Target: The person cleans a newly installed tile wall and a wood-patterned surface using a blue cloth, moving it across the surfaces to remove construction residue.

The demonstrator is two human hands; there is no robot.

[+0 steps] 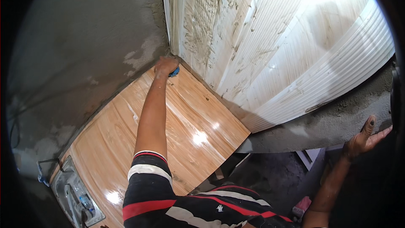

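My left hand [166, 66] reaches to the far corner of a glossy wood-grain countertop [196, 117]. It is closed over a blue sponge or cloth [174, 72], mostly hidden under the fingers and pressed to the surface. A few dark crumbs of mortar lie on the countertop near it. Off to the right, my right hand [364, 141] is raised with thumb and fingers apart and holds nothing. Its fingertips are close to a dark upright edge at the picture's rim; whether they touch it I cannot tell.
Left of the countertop rises a grey cement-plastered wall [82, 38]. A pale ribbed wall panel [272, 47], smeared with mortar, stands behind it. A metal sink [68, 164] at lower left holds a plastic bottle [84, 201]. A pink packet [302, 204] lies low on the right.
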